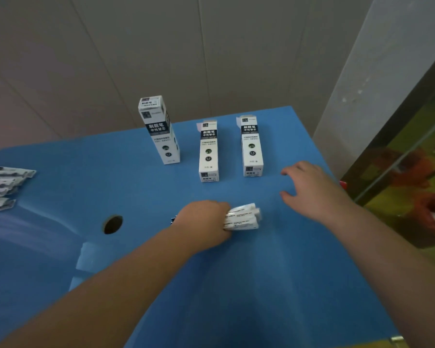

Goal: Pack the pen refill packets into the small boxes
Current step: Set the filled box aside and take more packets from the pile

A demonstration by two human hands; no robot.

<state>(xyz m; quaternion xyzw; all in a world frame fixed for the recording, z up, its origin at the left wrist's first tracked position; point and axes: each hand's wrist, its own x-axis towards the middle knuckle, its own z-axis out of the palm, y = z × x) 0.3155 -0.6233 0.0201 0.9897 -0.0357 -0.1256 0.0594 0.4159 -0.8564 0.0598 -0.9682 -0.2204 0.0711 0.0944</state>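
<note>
My left hand [205, 219] grips a bundle of white pen refill packets [244, 217] low over the blue table [236, 285], their ends sticking out to the right. Over the table to the right hovers my right hand [312, 189], fingers spread and holding nothing, just right of the nearest box. Three white-and-black small boxes are on the table behind the hands: one upright and closed [158, 130], and two lying flat, the middle one [208, 151] and the right one [252, 146], with their far flaps open.
More refill packets [3, 184] lie in a loose pile at the table's left edge. A round hole [113, 224] is in the table left of my left forearm. The table's right edge drops off beside a wall and patterned floor.
</note>
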